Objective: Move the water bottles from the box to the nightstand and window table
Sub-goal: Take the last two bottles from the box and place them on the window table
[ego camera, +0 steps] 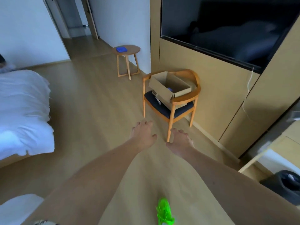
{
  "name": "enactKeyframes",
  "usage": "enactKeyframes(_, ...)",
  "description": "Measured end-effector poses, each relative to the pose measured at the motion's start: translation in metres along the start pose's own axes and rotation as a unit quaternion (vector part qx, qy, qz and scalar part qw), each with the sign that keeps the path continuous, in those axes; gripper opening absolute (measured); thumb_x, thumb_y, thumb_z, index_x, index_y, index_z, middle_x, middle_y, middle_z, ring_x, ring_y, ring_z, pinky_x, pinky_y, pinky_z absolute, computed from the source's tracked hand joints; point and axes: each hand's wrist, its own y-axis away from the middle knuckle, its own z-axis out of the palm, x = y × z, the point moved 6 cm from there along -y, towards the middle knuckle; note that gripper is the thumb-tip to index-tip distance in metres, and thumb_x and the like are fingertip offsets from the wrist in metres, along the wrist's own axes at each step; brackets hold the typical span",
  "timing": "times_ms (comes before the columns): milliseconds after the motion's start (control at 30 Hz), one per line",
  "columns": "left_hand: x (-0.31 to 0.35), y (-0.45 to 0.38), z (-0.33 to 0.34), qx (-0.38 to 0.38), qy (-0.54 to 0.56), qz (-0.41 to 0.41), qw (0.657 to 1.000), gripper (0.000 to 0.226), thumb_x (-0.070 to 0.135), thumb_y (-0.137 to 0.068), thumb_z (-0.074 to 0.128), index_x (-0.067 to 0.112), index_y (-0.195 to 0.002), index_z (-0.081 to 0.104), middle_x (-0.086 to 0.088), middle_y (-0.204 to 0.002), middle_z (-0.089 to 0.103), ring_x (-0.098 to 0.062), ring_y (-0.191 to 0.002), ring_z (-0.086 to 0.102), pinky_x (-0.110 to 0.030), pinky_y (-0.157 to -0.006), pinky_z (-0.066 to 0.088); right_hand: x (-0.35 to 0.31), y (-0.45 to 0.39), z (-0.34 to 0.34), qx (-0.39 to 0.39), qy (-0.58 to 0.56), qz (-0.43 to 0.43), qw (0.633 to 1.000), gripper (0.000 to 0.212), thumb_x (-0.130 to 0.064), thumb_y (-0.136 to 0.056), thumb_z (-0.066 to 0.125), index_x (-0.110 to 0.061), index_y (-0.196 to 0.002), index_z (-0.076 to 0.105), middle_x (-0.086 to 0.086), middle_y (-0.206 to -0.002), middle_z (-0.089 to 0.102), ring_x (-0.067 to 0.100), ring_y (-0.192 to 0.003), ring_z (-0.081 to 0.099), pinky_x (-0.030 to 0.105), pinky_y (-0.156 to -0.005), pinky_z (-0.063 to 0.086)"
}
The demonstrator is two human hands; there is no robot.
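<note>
- Left hand and right hand reach forward side by side, fingers loosely spread, holding nothing.
- The cardboard box sits open on a wooden chair just beyond the hands; a blue cap shows inside, presumably a water bottle.
- The chair stands close against the panelled wall.
- A small round table stands further off, beside the wall corner.
- Bare wooden floor runs between the bed edge and the chair.

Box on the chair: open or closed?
Open. The box has its flaps up, so its inside shows from above; something blue lies at the bottom. It rests on the chair.
</note>
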Motion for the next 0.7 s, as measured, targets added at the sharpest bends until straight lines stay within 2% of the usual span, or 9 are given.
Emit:
enactKeyframes(200,0.009,-0.132,-0.018,-0.016,-0.005,-0.006,1.0,0.055,0.043,-0.095,0.06,0.013,-0.14,0.049,-0.013,-0.136,0.052,-0.035,-0.127,0.045,-0.051,-0.103,0.043,-0.002,-0.139,-0.04,-0.005,-0.022,0.001,1.0,0.057,-0.042,-0.089,0.066,-0.025,-0.138,0.045,0.006,-0.124,0.054,0.032,-0.119,0.052,0.046,-0.091,0.048)
enactKeyframes(367,0.011,-0.224,-0.019,-0.038,-0.035,0.008,0.999,0.059,0.043,-0.096,0.058,0.017,-0.147,0.044,-0.011,-0.141,0.049,-0.033,-0.131,0.042,-0.048,-0.104,0.042,-0.009,-0.23,-0.058,-0.011,-0.045,0.005,0.999,0.06,-0.043,-0.087,0.067,-0.025,-0.14,0.044,0.007,-0.129,0.053,0.032,-0.122,0.051,0.045,-0.092,0.049)
enactKeyframes(567,-0.001,-0.345,-0.004,-0.05,-0.035,0.033,0.998,0.058,0.043,-0.094,0.059,0.022,-0.145,0.043,-0.006,-0.137,0.051,-0.031,-0.13,0.045,-0.046,-0.101,0.043,0.001,-0.329,-0.057,-0.029,-0.054,0.038,0.997,0.062,-0.04,-0.087,0.064,-0.027,-0.144,0.042,0.006,-0.128,0.053,0.031,-0.12,0.054,0.042,-0.09,0.051)
enactKeyframes(700,-0.017,-0.437,0.004,-0.043,-0.027,0.063,0.997,0.058,0.046,-0.091,0.061,0.024,-0.143,0.045,-0.004,-0.137,0.05,-0.028,-0.128,0.046,-0.046,-0.099,0.044,0.002,-0.407,-0.06,-0.009,-0.06,0.072,0.996,0.052,-0.039,-0.085,0.065,-0.028,-0.133,0.049,0.004,-0.12,0.06,0.028,-0.109,0.058,0.036,-0.079,0.05)
